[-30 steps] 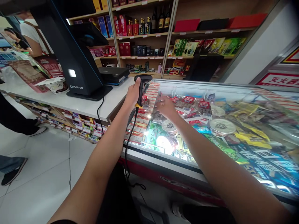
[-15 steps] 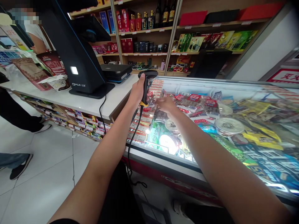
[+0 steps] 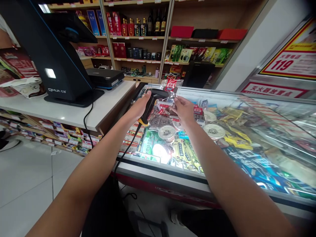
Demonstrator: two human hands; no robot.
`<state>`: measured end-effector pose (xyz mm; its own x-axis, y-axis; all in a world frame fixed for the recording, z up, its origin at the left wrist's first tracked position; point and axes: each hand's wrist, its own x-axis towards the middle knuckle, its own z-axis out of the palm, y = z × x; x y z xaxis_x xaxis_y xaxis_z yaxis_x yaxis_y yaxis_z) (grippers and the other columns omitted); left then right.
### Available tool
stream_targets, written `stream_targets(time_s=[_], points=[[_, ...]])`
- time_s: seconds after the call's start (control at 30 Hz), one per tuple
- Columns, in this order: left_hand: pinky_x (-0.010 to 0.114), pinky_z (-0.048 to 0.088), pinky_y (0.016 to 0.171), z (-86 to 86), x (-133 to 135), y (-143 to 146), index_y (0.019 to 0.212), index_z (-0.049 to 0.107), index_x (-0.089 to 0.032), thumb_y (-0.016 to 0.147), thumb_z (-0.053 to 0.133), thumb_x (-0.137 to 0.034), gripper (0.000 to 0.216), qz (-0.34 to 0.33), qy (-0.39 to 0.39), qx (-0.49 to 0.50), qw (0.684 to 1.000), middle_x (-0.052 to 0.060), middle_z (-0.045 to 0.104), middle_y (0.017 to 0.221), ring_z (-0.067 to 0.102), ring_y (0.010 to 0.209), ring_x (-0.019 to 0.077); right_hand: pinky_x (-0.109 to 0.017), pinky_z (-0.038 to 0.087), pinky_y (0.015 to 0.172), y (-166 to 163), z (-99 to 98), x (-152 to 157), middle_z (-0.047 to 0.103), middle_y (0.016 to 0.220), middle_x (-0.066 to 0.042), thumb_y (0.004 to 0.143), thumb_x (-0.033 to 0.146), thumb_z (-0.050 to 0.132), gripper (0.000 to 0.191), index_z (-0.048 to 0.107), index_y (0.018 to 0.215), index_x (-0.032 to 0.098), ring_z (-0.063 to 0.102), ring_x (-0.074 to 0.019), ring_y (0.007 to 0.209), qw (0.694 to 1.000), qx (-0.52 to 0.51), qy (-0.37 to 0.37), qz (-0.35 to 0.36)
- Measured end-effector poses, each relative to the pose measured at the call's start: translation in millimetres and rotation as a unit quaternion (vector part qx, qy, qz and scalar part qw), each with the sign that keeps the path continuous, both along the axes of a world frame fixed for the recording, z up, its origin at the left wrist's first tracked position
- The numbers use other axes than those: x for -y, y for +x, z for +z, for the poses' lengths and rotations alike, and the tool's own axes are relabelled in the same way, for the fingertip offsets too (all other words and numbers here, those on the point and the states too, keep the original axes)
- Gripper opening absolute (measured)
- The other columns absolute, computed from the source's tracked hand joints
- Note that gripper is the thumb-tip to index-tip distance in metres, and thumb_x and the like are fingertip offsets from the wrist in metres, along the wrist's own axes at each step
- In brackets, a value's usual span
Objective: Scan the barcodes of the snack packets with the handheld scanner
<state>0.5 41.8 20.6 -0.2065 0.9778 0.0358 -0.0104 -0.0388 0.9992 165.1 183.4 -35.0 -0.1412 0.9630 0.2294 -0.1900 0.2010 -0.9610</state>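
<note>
My left hand [image 3: 138, 108] is wrapped round the grip of a black and yellow handheld barcode scanner [image 3: 158, 93], its cable trailing down over the freezer's front edge. The scanner's head points right, toward a clear snack packet with a red label [image 3: 171, 84]. My right hand [image 3: 184, 110] pinches this packet at its right side, holding it upright above the freezer. Part of the packet is hidden behind the scanner and my fingers. Under both hands, the chest freezer [image 3: 158, 175] shows packaged goods, among them a round lidded tub [image 3: 167, 132].
Left of the freezer stands a white counter [image 3: 85, 115] with a black checkout terminal [image 3: 65, 70], a black flat device [image 3: 106, 77] and a paper bowl [image 3: 27, 87]. Shelves [image 3: 140, 39] with bottles and boxes line the back. Fire signs [image 3: 276, 89] hang at right.
The packet with the red label has come up in my right hand, beside the scanner's head. My left hand has tilted the scanner toward it. The view has turned right.
</note>
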Motion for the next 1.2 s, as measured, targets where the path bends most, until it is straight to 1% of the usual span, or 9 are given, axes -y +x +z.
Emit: stream_targets(time_s=[0.17,0.7,0.8,0.87,0.93,1.0,1.07,1.13,1.2], points=[[0.025,0.036,0.037,0.3,5.1,5.6,0.074,0.052,-0.021,0.101,0.035,-0.072,0.061,-0.039,-0.009,-0.016,0.999,0.003,0.058,0.057,0.049,0.036,0.0101,-0.036,0.065,0.09,4.1,-0.9,-2.6,0.064,0.088,0.002,0.088,0.026,0.072,0.021,0.075,0.107,0.017,0.064,-0.0129,0.087,1.0,-0.006,-0.006,-0.008],[0.025,0.035,0.038,4.7,11.4,6.9,0.076,0.057,-0.02,0.097,0.038,-0.078,0.065,-0.045,-0.005,-0.017,0.999,0.003,0.057,0.057,0.048,0.036,0.0099,-0.034,0.064,0.089,4.3,4.7,1.3,0.06,0.082,0.004,0.09,0.025,0.069,0.012,0.074,0.1,0.02,0.062,-0.0121,0.083,1.0,0.002,-0.013,-0.01],[0.025,0.037,0.037,2.7,5.8,-4.5,0.078,0.058,-0.02,0.093,0.041,-0.083,0.067,-0.034,0.006,-0.033,0.999,0.002,0.058,0.056,0.049,0.036,0.0103,-0.038,0.064,0.087,8.8,5.7,-3.1,0.066,0.091,0.0,0.093,0.025,0.064,0.016,0.074,0.103,0.019,0.066,-0.0153,0.082,0.998,0.056,0.021,-0.02],[0.024,0.038,0.037,2.8,1.5,-16.5,0.08,0.058,-0.02,0.091,0.042,-0.085,0.068,0.003,0.012,-0.04,0.999,0.001,0.058,0.055,0.049,0.036,0.0103,-0.045,0.062,0.09,15.8,6.5,-8.8,0.07,0.1,-0.007,0.094,0.024,0.061,0.022,0.075,0.109,0.016,0.07,-0.022,0.085,0.981,0.174,0.075,-0.049],[0.023,0.038,0.038,4.9,-1.3,-28.8,0.084,0.058,-0.02,0.092,0.04,-0.085,0.069,0.061,0.021,-0.03,0.997,0.0,0.057,0.055,0.049,0.035,0.0098,-0.054,0.054,0.101,23.4,8.4,-12.7,0.071,0.108,-0.016,0.092,0.018,0.06,0.029,0.075,0.115,0.011,0.071,-0.0321,0.1,0.93,0.328,0.141,-0.093],[0.022,0.038,0.039,8.8,-1.9,-38.3,0.089,0.06,-0.02,0.094,0.034,-0.085,0.071,0.107,0.029,0.0,0.994,-0.001,0.054,0.054,0.051,0.036,0.01,-0.061,0.042,0.112,27.3,12.4,-9.9,0.069,0.12,-0.024,0.087,0.015,0.064,0.039,0.072,0.124,0.007,0.062,-0.0419,0.124,0.865,0.439,0.197,-0.141],[0.022,0.038,0.04,12.9,-0.7,-43.8,0.095,0.062,-0.02,0.096,0.028,-0.084,0.073,0.125,0.03,0.037,0.991,-0.001,0.053,0.054,0.054,0.038,0.0112,-0.064,0.037,0.113,23.2,18.5,1.8,0.064,0.132,-0.026,0.085,0.018,0.068,0.051,0.066,0.134,0.008,0.05,-0.0457,0.136,0.832,0.47,0.239,-0.172],[0.022,0.038,0.04,15.9,0.8,-46.2,0.099,0.064,-0.02,0.097,0.023,-0.083,0.075,0.125,0.029,0.066,0.989,0.0,0.054,0.056,0.058,0.041,0.0126,-0.058,0.042,0.109,9.1,24.1,20.5,0.067,0.129,-0.022,0.089,0.022,0.065,0.047,0.066,0.135,0.013,0.056,-0.0406,0.13,0.847,0.443,0.26,-0.134],[0.023,0.037,0.04,16.8,1.2,-47.5,0.1,0.065,-0.02,0.097,0.019,-0.083,0.078,0.127,0.032,0.078,0.988,0.001,0.055,0.057,0.058,0.043,0.0129,-0.045,0.051,0.097,-14.1,25.2,40.2,0.074,0.113,-0.014,0.094,0.024,0.058,0.031,0.071,0.121,0.017,0.067,-0.0309,0.106,0.883,0.402,0.243,-0.008]])
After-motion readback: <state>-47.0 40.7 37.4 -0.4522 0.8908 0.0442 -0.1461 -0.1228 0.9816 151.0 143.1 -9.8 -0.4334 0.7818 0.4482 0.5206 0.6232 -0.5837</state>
